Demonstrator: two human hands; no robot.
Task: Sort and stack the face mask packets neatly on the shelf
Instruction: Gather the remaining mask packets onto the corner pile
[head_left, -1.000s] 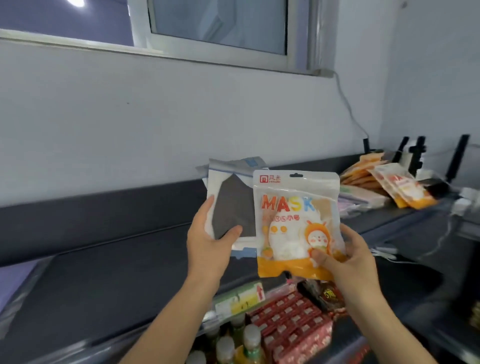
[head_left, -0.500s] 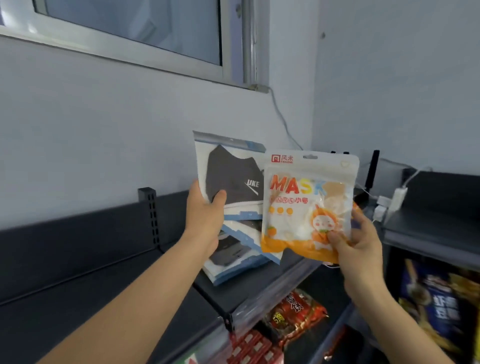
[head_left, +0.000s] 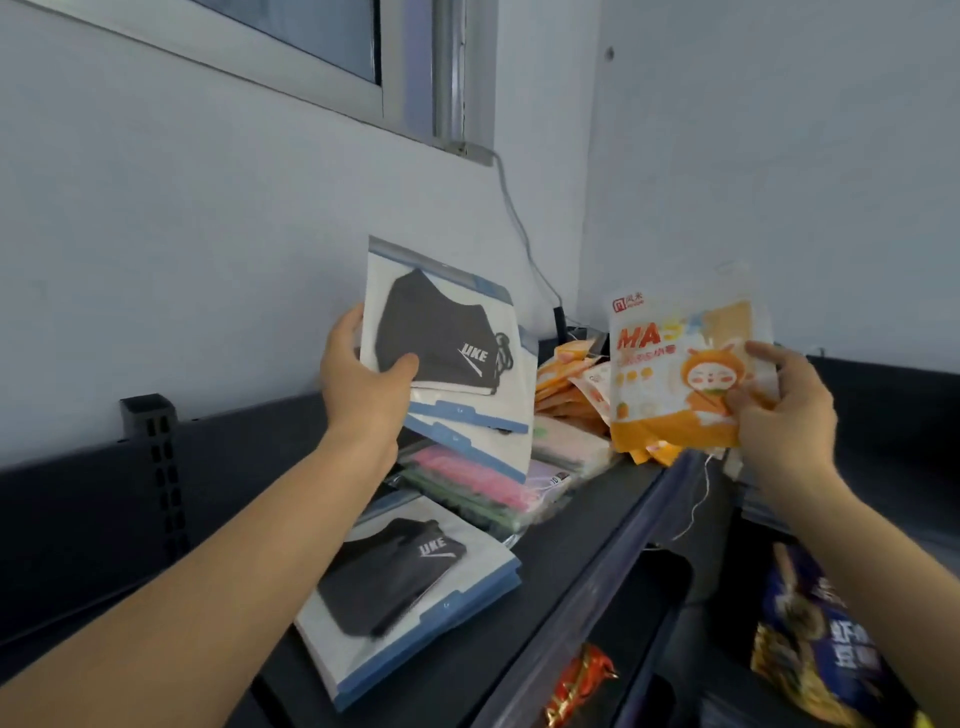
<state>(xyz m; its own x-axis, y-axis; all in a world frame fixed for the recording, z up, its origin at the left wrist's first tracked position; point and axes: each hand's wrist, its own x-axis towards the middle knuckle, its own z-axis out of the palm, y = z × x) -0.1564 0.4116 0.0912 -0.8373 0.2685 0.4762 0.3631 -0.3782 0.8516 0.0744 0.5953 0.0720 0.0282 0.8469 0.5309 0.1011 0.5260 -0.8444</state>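
- Your left hand (head_left: 363, 387) grips a fan of black-mask packets (head_left: 441, 332) by its left edge. The thumb curls over the front of the top packet and the fingers lie behind it.
- The top packet stands nearly upright in the air, with at least two more white-and-blue packets splaying out beneath it toward 5 o'clock.
- Your right hand (head_left: 787, 415) pinches the orange MASK packet (head_left: 680, 374) at its right edge, thumb on the printed front and fingertips curled round the side. The packet is held upright at 3 o'clock of the fan, apart from it.
- A flat stack of black-mask packets (head_left: 410, 587) lies on the shelf (head_left: 587, 525) at 6 o'clock of the fan, near the shelf's front edge. Its blue edges sit roughly one over another.
- At 12 o'clock of that stack, a loose pile of pink and green packets (head_left: 467, 486) lies flat, partly under the fan you hold.
- A pale packet (head_left: 569, 449) lies just beside that pile, at its 2 o'clock.
- A heap of orange packets (head_left: 569, 382) sits at the back of the shelf in the corner. It is at 9 o'clock of the packet in your right hand and partly hidden behind it.
- A perforated upright (head_left: 150, 436) stands on the shelf's back panel at 9 o'clock of your left hand.
- A cable (head_left: 519, 234) runs from the window frame (head_left: 415, 78) at 12 o'clock down the wall toward the corner.
- Below the shelf, at 5 o'clock of your view, are a blue snack bag (head_left: 810, 623) and a red wrapper (head_left: 576, 686), both blurred.
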